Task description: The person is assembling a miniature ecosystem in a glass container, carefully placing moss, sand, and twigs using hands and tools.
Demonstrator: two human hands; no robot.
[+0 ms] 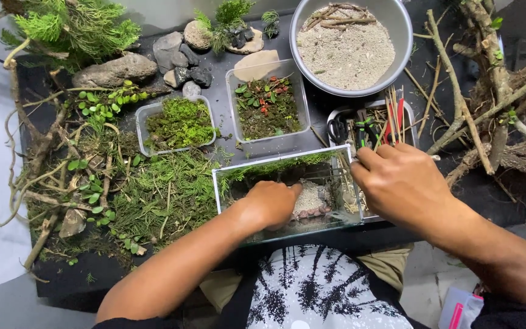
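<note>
A small clear glass tank (220, 183) stands at the near edge of the dark table, with pale sand and small stones (310, 201) on its floor. My left hand (272, 201) is down inside the tank, fingers curled and pressing on the sand beside the stones. My right hand (397, 180) rests on the tank's right rim, fingers bent over the glass edge next to a tray of tools (372, 125). Whether the right hand pinches anything is hidden.
Behind the tank sit two clear tubs, one of moss (179, 123) and one of small plants (268, 106). A metal bowl of sand (348, 49) stands at the back. Rocks (117, 70), loose greenery (153, 195) and branches (488, 91) surround them.
</note>
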